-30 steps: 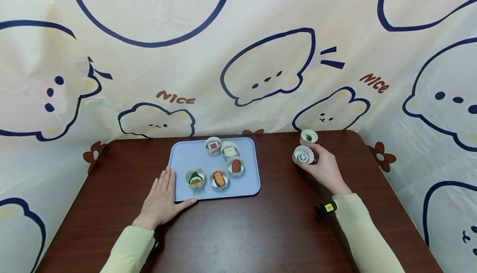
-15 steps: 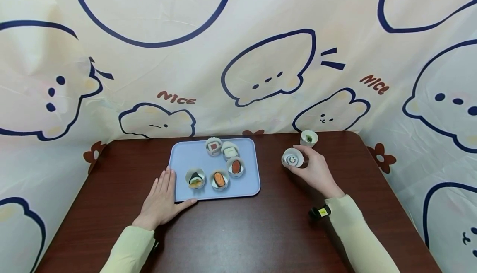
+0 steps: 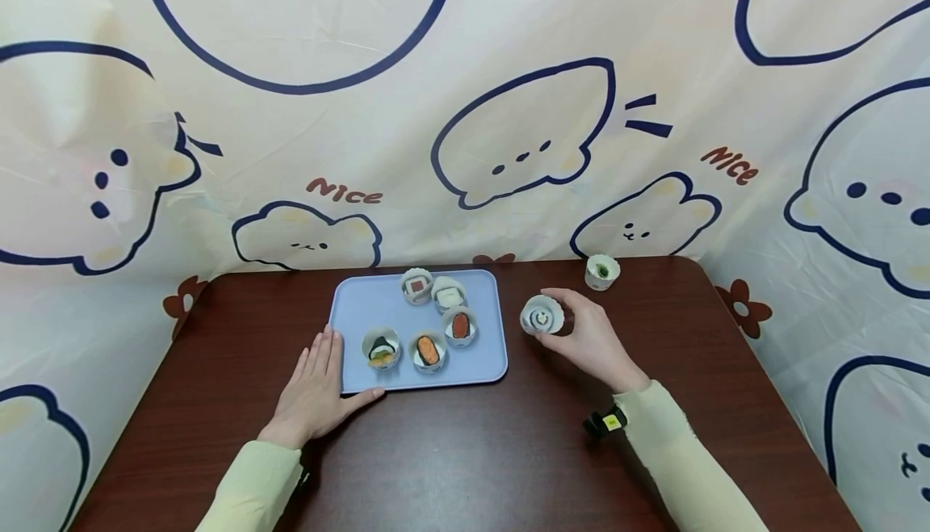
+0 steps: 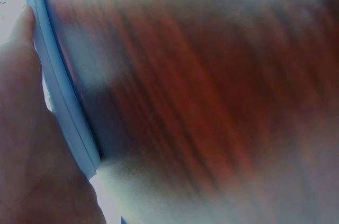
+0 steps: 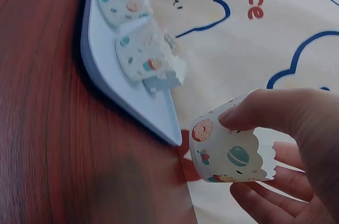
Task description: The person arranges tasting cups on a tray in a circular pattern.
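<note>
My right hand [image 3: 590, 340] pinches a white paper baking cup [image 3: 542, 316] between thumb and fingers, just right of the tray. Inside the cup sits something white and grey with a swirl; printed pastries decorate its outer wall [image 5: 229, 152] in the right wrist view. My left hand [image 3: 308, 387] lies with straight fingers along the left edge of the light blue tray [image 3: 483, 366], its thumb on the near edge. Several paper cups with sushi-like pieces stand on the tray, among them one with an orange top [image 3: 428, 349] and one with a reddish-brown top [image 3: 461, 326].
Another paper cup [image 3: 601, 272] with a green centre stands at the table's back right. The dark wooden table [image 3: 465, 459] ends at a patterned cloth [image 3: 523, 233] behind and at both sides.
My right hand has carried the swirl cup leftward, away from the green-centred cup and closer to the tray. The left hand and the tray have stayed put.
</note>
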`<state>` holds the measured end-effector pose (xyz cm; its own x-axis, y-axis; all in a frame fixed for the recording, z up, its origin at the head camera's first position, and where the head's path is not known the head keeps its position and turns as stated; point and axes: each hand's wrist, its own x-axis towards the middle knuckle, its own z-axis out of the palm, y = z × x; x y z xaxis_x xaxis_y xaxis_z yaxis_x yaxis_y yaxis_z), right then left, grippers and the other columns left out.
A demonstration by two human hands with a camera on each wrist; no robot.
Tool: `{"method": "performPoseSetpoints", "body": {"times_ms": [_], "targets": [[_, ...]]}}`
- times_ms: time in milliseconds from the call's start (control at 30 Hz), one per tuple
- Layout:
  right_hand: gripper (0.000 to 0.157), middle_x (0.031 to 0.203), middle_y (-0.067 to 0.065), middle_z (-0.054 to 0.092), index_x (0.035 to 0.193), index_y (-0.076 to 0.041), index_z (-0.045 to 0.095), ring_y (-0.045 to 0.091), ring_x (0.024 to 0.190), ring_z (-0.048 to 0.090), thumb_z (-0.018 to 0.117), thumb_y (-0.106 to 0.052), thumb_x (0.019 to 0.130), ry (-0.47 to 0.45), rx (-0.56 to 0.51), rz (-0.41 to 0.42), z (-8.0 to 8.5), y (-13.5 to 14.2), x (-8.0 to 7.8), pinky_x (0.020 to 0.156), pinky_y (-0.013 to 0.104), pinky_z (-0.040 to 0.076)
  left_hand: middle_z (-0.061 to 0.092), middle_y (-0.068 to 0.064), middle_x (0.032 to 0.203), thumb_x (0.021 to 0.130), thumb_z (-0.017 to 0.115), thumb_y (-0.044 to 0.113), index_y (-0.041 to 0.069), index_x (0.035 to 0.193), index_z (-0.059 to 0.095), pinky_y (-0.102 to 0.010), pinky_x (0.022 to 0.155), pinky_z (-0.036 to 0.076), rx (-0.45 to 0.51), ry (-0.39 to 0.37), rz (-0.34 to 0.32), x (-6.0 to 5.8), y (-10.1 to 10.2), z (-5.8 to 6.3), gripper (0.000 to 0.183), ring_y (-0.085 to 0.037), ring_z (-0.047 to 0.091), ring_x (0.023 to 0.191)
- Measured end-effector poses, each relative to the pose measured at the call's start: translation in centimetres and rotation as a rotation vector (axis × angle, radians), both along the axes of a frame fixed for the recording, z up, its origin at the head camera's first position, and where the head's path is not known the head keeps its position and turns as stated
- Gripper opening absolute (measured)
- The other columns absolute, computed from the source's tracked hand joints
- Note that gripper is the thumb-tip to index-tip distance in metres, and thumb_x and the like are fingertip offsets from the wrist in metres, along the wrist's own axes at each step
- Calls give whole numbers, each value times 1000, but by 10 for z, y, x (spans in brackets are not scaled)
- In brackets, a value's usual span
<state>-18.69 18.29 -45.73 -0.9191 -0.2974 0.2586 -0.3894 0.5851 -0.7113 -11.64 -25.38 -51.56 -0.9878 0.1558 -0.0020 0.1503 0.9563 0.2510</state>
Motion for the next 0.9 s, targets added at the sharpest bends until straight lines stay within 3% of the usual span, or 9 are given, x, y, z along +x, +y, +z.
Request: {"method": "performPoseSetpoints", "body": {"times_ms": [167,467,700,900], "targets": [[67,124,5,65,137,-5,60,21,107,63,89,-7,77,14,-14,38,2,-12,3,86,43,55,11,-34,162,82,53,85,-15,155,18,-58,119,11,4,2,-10,-1,-2,-4,128,-48,13,149],[62,124,1,64,134,-9,62,14,109,61,89,-11,78,12,-12,127,6,-44,6,89,38,54,12,-33,163,82,57,83,-15,155,19,-59,119,13,4,-12,3,1,1,2,127,-47,14,149],[62,125,2,64,135,-7,62,14,106,62,88,-9,78,2,-28,208,13,-73,9,86,38,57,9,-32,164,81,53,86,-13,156,16,-58,120,9,5,-16,-3,-2,-3,-6,129,-47,11,150],[63,132,-3,62,138,-9,61,11,118,57,87,-14,81,-22,-28,270,18,-97,11,96,35,51,10,-33,163,82,53,86,-13,156,17,-58,120,10,3,-15,-3,-1,-3,-4,129,-47,11,150]]}}
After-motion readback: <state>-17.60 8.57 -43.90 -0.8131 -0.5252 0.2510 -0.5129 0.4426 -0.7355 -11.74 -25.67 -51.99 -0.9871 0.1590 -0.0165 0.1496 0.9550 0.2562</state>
